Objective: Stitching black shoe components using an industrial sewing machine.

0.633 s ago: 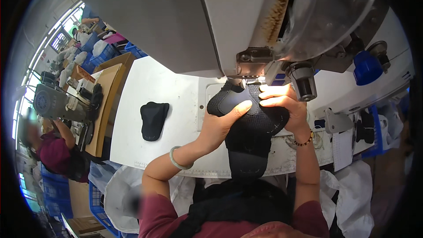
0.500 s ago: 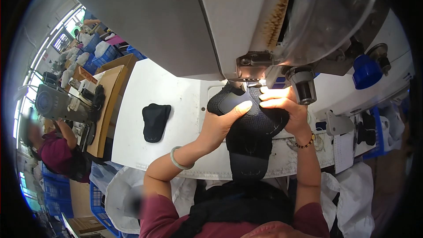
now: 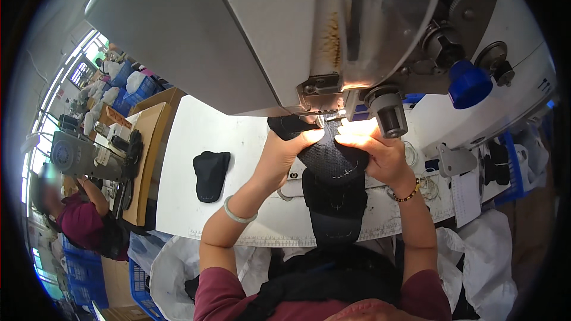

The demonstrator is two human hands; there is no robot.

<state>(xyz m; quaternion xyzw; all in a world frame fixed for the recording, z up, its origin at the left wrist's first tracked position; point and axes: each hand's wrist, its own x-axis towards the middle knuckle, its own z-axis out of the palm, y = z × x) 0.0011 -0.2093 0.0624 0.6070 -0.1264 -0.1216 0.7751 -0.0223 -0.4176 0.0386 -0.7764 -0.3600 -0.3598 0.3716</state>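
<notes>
A black mesh fabric piece point(image 3: 333, 157) lies under the needle area of a sewing machine point(image 3: 326, 86). My left hand point(image 3: 279, 153) grips its left side, thumb on top near the presser foot point(image 3: 322, 120) and the other fingers hidden underneath. On the piece's right side, my right hand point(image 3: 383, 153) is closed, its thumb and fingertips pressed to the fabric close to the foot under bright light. More black fabric pieces point(image 3: 336, 217) with white stitch marks overlap below it, reaching past the table's front edge toward my lap. Another black piece point(image 3: 211, 175) lies apart at the left.
The white table point(image 3: 250, 235) has a ruler strip along its front edge. Loose thread point(image 3: 429, 187) and a metal bracket point(image 3: 457, 160) are at the right. White cloth bags point(image 3: 488, 261) hang below. At far left a person point(image 3: 89, 220) works at another machine.
The mesh piece has turned and shifted under the foot. My left hand has moved closer to the foot with its thumb farther up the fabric. My right hand stays against the right side.
</notes>
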